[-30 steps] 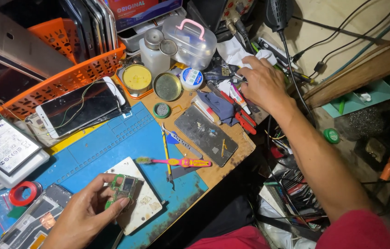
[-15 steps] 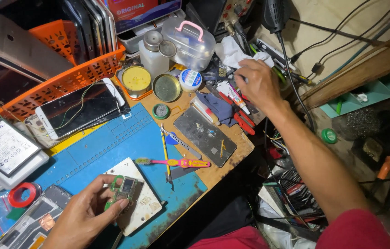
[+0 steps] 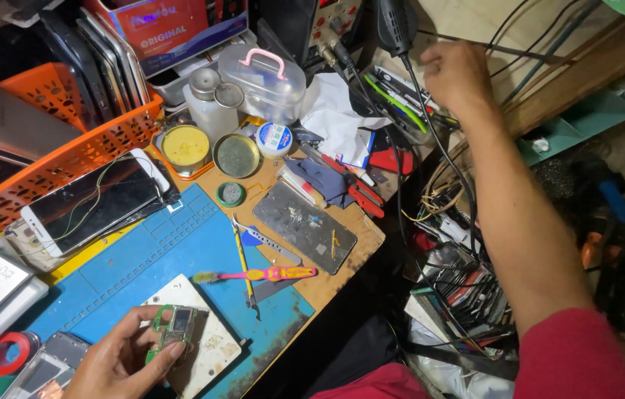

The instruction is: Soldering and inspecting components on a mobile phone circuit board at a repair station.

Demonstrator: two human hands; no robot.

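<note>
The head view looks down on a crowded repair counter (image 3: 342, 284). The left hand (image 3: 124, 362) is low at the front edge and pinches a small green circuit board (image 3: 173, 326) between thumb and fingers, holding it just above a white tile (image 3: 205, 347) that lies on the blue work mat (image 3: 165, 255); it seems held by its edges so that the chip side faces up to the eyes. The right hand (image 3: 458, 74) is far away at the back right, fingers curled together near a black cable (image 3: 430, 125) and a green-handled tool (image 3: 397, 103); I cannot tell if it grips anything. Beside the mat lie a pink and yellow brush (image 3: 261, 275), thin tweezers (image 3: 242, 258) and a dark phone panel (image 3: 305, 225), all close to the board, probably to be in easy reach. Behind stand two round tins (image 3: 209, 148), a clear box with pink handle (image 3: 264, 81) and an orange basket (image 3: 69, 140) with phones. Compared with one second ago, the right hand has moved up from the red-handled cutters (image 3: 360, 192) toward the back cables, while the left hand stays with the board in nearly the same place.
</note>
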